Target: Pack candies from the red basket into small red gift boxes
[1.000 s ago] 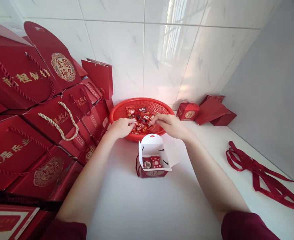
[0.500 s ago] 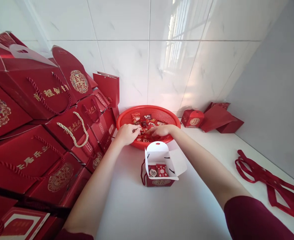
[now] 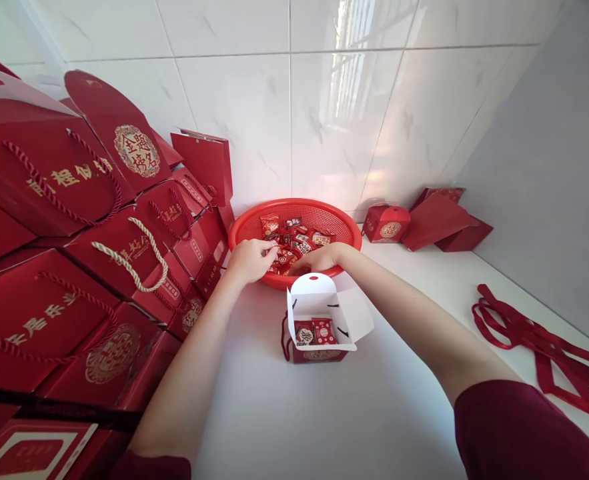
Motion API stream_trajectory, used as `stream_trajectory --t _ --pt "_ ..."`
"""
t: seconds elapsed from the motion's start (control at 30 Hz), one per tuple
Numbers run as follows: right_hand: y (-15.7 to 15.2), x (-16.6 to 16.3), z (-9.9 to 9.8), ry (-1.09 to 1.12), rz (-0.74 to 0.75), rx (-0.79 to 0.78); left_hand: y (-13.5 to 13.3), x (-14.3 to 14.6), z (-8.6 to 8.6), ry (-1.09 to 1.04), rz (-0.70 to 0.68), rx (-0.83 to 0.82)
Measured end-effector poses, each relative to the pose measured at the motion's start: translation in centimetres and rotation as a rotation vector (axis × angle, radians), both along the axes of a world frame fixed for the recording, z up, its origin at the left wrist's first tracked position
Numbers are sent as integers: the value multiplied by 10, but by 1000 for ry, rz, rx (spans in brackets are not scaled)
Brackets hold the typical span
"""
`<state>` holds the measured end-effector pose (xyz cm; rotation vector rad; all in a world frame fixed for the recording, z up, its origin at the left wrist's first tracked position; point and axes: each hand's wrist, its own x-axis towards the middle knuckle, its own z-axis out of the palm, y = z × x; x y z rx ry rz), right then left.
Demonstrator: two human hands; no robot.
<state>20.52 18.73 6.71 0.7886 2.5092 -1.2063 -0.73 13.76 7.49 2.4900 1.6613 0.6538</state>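
Tiled wall, white w/ grey veins, fills the bkgd. White tabletop runs up to it. Big stack of dk red gift boxes, w/ gold lettering & rope handles, crowds the L side; L forearm passes close by its R edge. Red mesh basket sits at the back, near the wall, approx centre. Dk red ribbon, loose & looped, lies far R, well apart from both hands. Open box, red outside, white inside, stands right in front of the basket, btwn it & the person; its R flap sticks out twd the R forearm. Folded red card leans at back R, next to a small shut box just R of the basket.

L hand is over the basket's front L rim, thumb & fingers close to each other; can't tell if a sweet is pinched. R hand dips in at front R, fingers down among the sweets, tips partly hidden; can't tell if its grip is apart or clamped. Sweets, mostly red wrappers, lie in the basket; two red packets show inside the open box.
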Motion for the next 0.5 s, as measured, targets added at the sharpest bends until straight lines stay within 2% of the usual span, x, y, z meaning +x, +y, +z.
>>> stream_trajectory --t 0.3,0.43,0.5 --pt "3 10 4 67 18 -125 -1 2 1 5 15 -11" --pt "3 18 2 187 -170 -373 -2 2 1 10 21 -13" --pt "3 21 1 200 -198 -456 -1 2 1 17 24 -16"
